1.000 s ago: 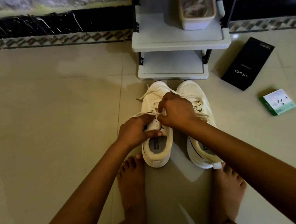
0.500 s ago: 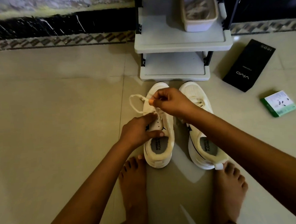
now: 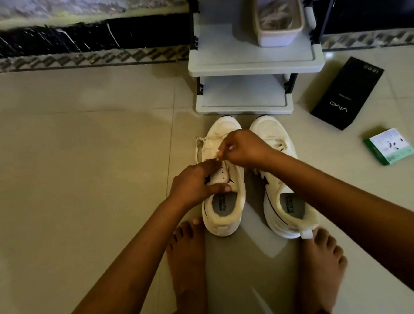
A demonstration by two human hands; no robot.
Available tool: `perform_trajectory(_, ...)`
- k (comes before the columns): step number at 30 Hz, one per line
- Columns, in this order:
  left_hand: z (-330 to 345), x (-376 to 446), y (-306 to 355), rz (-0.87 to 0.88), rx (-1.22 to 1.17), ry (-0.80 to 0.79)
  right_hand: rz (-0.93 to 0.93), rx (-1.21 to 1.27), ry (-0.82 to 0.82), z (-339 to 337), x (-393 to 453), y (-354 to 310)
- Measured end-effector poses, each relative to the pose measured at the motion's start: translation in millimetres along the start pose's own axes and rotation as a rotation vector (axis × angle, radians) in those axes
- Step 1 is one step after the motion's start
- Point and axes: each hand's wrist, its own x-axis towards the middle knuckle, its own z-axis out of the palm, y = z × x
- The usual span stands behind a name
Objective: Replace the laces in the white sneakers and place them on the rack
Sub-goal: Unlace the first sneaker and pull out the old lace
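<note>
Two white sneakers stand side by side on the tiled floor, toes pointing at the rack and just short of its bottom shelf. The left sneaker is the one being worked on; the right sneaker sits just beside it, heel a little farther from the rack, its laces partly hidden by the right forearm.

Seen from the head camera, the left hand rests on the left sneaker behind the eyelets, thumb laid across the tongue near the collar and fingers curled toward the lace at the mid-eyelets; whether those fingertips actually pinch the lace cannot be told. The right hand hovers over the same shoe nearer the rack, fingers curled, pinching the lace between thumb and forefinger. A loop of lace hangs out over the shoe's left edge, toward the toe.

Both bare feet rest on the floor on the side of the sneakers away from the rack, the right foot touching the right sneaker's heel, the left foot just beside the left sneaker's heel.

On the rack's upper shelf sits a tub. Right of the rack a black box lies flat, and beyond it, nearer the person, a small green-and-white box.
</note>
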Motion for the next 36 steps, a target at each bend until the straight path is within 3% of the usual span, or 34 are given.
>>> perform_trajectory(2,-1,1,0,-0.007,-0.008,-0.009,-0.012,0.454,-0.094,-11,-7,-11)
perform_trajectory(6,0,1,0,-0.004,-0.042,-0.011,-0.037,0.581,-0.046,-10,-10,-16)
perform_trajectory(8,1,1,-1,0.007,-0.070,-0.004,-0.028,0.298,-0.096,-4,-5,-6)
perform_trajectory(10,2,1,-1,0.023,-0.099,-0.001,-0.029,-0.259,-0.146,3,-4,6)
perform_trajectory(11,1,1,-1,0.030,-0.109,-0.003,-0.029,-0.426,-0.128,7,-5,9)
perform_trajectory(16,2,2,1,0.041,-0.107,-0.027,-0.060,-0.598,0.119,14,-7,3)
perform_trajectory(18,2,2,-1,0.031,-0.086,-0.027,-0.061,-0.340,0.096,8,-5,5)
perform_trajectory(21,1,4,-2,0.020,-0.070,-0.028,-0.037,0.372,-0.065,-9,-9,9)
perform_trajectory(23,1,4,-1,0.023,-0.053,-0.025,-0.047,0.588,-0.110,-14,-14,16)
perform_trajectory(25,1,4,0,0.025,-0.045,-0.020,-0.040,0.642,-0.108,-10,-17,22)
perform_trajectory(26,1,3,1,0.025,-0.051,-0.017,-0.049,0.551,-0.070,-6,-15,24)
perform_trajectory(30,2,1,3,0.029,-0.056,-0.013,-0.063,-0.250,-0.023,7,-8,23)
perform_trajectory(36,4,1,2,0.016,-0.051,-0.023,-0.039,-0.499,0.092,9,-17,2)
